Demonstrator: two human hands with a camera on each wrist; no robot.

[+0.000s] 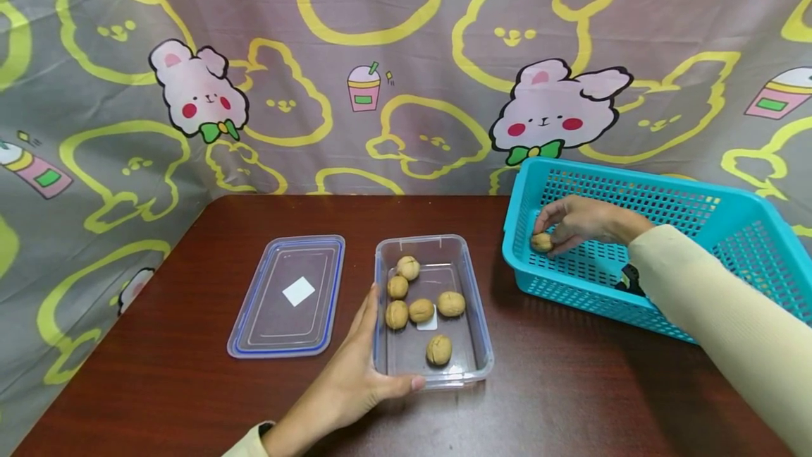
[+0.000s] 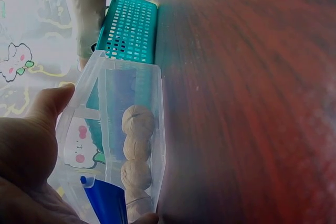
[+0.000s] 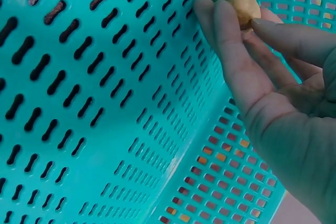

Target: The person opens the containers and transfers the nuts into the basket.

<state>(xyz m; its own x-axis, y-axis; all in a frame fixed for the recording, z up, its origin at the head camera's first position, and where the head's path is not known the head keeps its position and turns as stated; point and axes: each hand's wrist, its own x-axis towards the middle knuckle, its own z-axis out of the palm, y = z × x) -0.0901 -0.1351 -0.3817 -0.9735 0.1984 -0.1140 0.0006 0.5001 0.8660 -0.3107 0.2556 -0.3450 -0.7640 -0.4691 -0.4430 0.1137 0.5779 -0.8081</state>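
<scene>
Inside the left end of the turquoise plastic basket (image 1: 571, 293), the right hand (image 1: 576, 221) pinches a round tan walnut (image 1: 542, 242) between thumb and fingertips; the left hand (image 1: 358, 376), spread wide, rests against a clear oblong plastic box (image 1: 463, 350).

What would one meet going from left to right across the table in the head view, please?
Blue-trimmed lid → clear container with six walnuts in it → turquoise basket.

Walnuts (image 1: 421, 311) in container (image 1: 478, 309) between lid (image 1: 275, 312) and basket (image 1: 571, 293)
</scene>
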